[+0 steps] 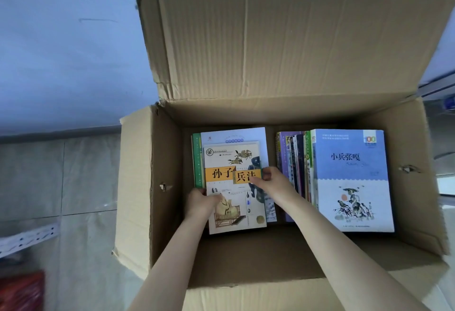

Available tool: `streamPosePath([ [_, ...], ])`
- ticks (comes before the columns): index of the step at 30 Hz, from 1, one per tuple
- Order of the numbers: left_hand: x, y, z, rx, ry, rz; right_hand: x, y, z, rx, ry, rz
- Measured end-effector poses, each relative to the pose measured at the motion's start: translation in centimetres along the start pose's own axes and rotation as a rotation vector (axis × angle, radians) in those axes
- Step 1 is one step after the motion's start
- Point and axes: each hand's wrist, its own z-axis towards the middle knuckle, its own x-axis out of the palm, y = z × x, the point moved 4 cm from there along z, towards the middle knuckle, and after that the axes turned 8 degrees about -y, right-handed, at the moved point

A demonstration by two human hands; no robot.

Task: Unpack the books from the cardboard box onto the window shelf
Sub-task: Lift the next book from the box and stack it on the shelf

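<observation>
Head view: inside the open brown cardboard box (138, 187), my left hand (200, 200) grips the left edge of the cream paperback book with the orange title band (229, 160). My right hand (268, 184) pinches its right edge, fingers curled onto the cover. Just right of those fingers stands a row of upright book spines (295, 163), then a pale blue paperback (349, 177).
</observation>
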Motion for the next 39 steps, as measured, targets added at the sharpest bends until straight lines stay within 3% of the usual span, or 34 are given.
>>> streamPosePath([
  [8, -0.2, -0.2, -0.9, -0.008, 0.105, -0.088, -0.6, -0.2, 0.5, 0.093, 0.067, 0.085],
  [13, -0.5, -0.4, -1.3, -0.067, 0.163, -0.157, -1.0, -0.3, 0.7, 0.071, -0.074, -0.037],
  [17, -1.2, -0.4, -1.2, -0.095, 0.211, -0.185, -1.2, -0.7, 0.6, 0.094, -0.092, 0.077],
  [24, -1.6, 0.1, -3.0, -0.053, 0.309, -0.223, -3.0, -0.1, -0.1, 0.166, 0.127, 0.225],
  [33, -5.6, 0.0, -13.7, 0.304, 0.245, -0.364, -9.0, 3.9, -9.3, -0.105, 0.156, 0.281],
  [39, -11.9, 2.6, -28.4, 0.523, 0.145, -0.489, -13.9, 9.6, -23.1, -0.386, 0.234, 0.212],
])
